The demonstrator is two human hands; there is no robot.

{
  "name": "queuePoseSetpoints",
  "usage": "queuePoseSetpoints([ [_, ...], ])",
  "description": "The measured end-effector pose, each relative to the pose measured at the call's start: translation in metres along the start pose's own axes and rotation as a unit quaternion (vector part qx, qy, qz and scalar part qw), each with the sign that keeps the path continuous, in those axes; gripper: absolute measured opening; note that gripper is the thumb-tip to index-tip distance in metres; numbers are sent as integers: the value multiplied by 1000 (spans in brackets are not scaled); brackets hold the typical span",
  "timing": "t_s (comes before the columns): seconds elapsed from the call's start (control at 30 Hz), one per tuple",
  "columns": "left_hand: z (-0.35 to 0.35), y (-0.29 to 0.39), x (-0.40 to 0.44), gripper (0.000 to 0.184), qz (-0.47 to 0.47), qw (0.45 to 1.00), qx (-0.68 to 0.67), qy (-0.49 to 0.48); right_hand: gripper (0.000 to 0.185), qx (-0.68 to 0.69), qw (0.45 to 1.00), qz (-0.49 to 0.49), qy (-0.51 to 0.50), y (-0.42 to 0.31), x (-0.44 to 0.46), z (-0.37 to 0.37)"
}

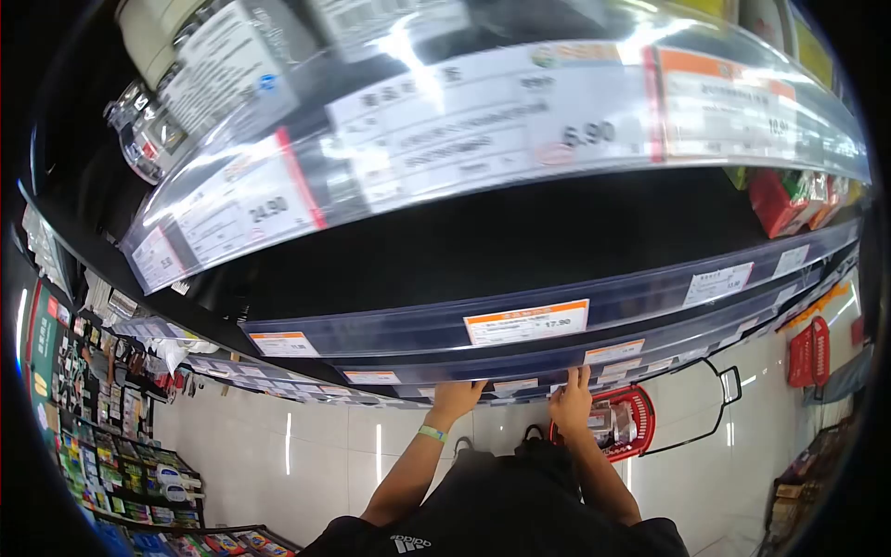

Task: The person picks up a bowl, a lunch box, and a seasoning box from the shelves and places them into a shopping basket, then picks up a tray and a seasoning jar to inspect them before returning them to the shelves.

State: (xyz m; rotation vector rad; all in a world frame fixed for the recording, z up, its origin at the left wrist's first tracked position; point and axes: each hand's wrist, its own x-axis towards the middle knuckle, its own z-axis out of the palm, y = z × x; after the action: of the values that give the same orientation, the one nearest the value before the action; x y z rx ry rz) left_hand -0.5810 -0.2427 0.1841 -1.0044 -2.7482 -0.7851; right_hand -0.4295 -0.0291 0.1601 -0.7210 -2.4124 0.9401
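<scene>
My left hand [455,400], with a band [432,433] on its wrist, reaches to the front edge of a lower shelf. Most of its fingers are hidden behind that edge. To the right, my right hand [572,405] has fingers stretched up against the lower price strip, just below an orange-topped price label [613,352]. No item shows in it. Another small price label [515,385] sits on the strip between the two hands. Beside and below my right hand stands a red shopping basket [640,422] with packaged goods in it.
Close overhead juts a shelf edge with a clear strip and large price labels [492,130]. Red packages [784,200] sit on the shelf below, at right. A long black handle [715,418] extends from the basket. Stocked racks [121,473] stand at left; another red basket [807,353] is at right.
</scene>
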Motion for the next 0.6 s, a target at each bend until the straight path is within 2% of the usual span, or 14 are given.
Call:
queuePoseSetpoints([
  [0.03,-3,-5,-4,40,0,1000,-2,4,58,-4,1000,18,-5,-4,-1,-1],
  [0.1,-8,-23,-9,38,-22,997,25,-69,60,-1,1000,23,-5,-12,0,-1],
  [0.13,-10,-31,-11,35,16,997,66,-31,61,-3,1000,26,8,-15,0,1],
  [0.2,-4,-56,-18,34,6,995,94,-40,64,5,999,43,17,-20,0,4],
  [0.23,0,-68,-22,33,-9,990,125,-59,64,1,999,39,19,-22,1,5],
  [0.27,-5,-71,-22,32,-60,980,128,-143,64,-4,999,35,25,-24,0,7],
  [0.4,-21,-70,-19,32,-14,994,77,-72,65,-27,998,35,40,-29,-3,9],
  [0.47,-25,-70,-17,34,-5,984,105,-142,65,-35,998,31,47,-33,-6,8],
  [0.5,-26,-71,-16,34,3,985,100,-138,65,-36,998,30,47,-36,-8,8],
  [0.57,-28,-77,-14,35,111,981,161,21,66,-40,997,23,68,-46,-11,10],
  [0.6,-21,-89,-13,35,70,991,108,-18,67,-40,997,37,55,-57,-17,11],
])
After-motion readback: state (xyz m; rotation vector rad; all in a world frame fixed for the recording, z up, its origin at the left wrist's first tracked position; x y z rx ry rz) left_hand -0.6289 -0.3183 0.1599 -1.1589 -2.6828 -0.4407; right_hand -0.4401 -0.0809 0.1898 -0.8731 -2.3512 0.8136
